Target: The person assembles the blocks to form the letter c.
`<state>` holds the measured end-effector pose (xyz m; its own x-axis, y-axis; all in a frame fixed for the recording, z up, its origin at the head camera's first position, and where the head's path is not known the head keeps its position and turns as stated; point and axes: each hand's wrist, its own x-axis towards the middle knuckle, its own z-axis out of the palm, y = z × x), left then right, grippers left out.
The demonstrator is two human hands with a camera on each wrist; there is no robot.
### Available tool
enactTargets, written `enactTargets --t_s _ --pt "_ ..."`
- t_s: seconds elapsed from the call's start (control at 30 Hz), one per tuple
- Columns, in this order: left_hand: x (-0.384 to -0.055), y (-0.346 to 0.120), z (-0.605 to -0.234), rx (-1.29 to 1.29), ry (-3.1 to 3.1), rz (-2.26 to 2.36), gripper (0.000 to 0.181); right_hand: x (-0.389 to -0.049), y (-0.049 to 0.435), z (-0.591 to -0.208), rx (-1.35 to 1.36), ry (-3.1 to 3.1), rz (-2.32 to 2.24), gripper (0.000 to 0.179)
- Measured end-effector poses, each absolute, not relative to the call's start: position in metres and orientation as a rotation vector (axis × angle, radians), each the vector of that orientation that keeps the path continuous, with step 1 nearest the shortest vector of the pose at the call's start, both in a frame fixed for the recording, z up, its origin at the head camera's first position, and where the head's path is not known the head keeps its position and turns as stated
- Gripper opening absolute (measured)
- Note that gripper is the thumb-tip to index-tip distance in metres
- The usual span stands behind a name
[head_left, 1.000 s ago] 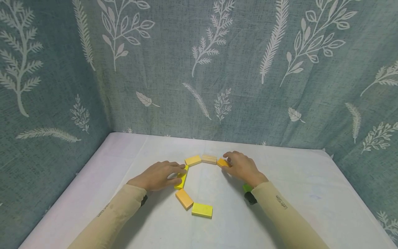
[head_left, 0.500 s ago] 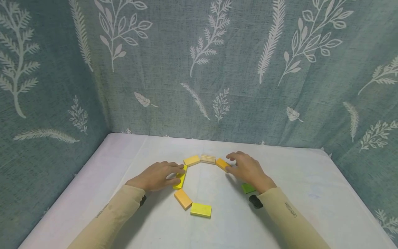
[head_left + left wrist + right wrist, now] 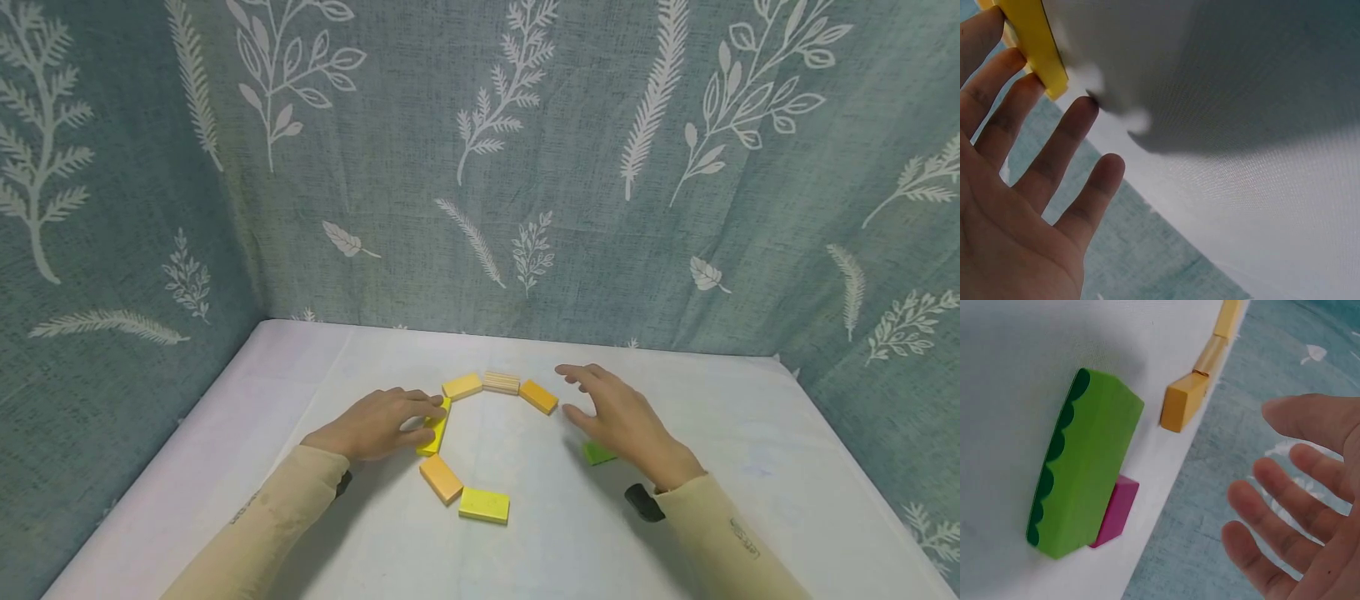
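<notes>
My left hand (image 3: 378, 423) rests its thumb and fingertips on a bright yellow block (image 3: 444, 427). In the left wrist view the fingers lie fairly straight, several tips touching that yellow block (image 3: 1038, 44). My right hand (image 3: 618, 417) hovers with spread fingers and holds nothing, just right of an orange block (image 3: 538, 397). Partly under it lies a green block (image 3: 598, 453), scalloped along a dark green edge in the right wrist view (image 3: 1082, 462). A magenta block (image 3: 1116, 511) shows beside the green one there; my right hand hides it in the head view.
A pale yellow block (image 3: 462, 387) and a striped wood-coloured block (image 3: 501, 382) continue the curve at the back. Nearer are a light orange block (image 3: 441, 479) and another yellow block (image 3: 483, 505). All lie on a white-covered table (image 3: 360, 542) before a leaf-patterned curtain (image 3: 405, 192).
My right hand has let go of the orange block and drawn back to the right, fingers spreading. The orange block stays in the curve. My left hand keeps its place on the yellow block.
</notes>
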<state>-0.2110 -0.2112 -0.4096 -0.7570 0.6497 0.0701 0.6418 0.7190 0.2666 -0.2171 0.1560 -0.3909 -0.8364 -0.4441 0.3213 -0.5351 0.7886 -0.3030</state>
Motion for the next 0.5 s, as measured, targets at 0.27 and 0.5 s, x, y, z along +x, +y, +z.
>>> enactTargets --t_s 0.27,0.5 --pt "-0.211 -0.212 -0.410 1.093 2.888 0.426 0.037 -0.205 0.172 -0.385 0.837 -2.658 0.570 0.058" --pt "-0.212 -0.212 -0.411 1.107 2.887 0.435 0.037 -0.199 0.187 -0.389 0.860 -2.615 0.556 0.057"
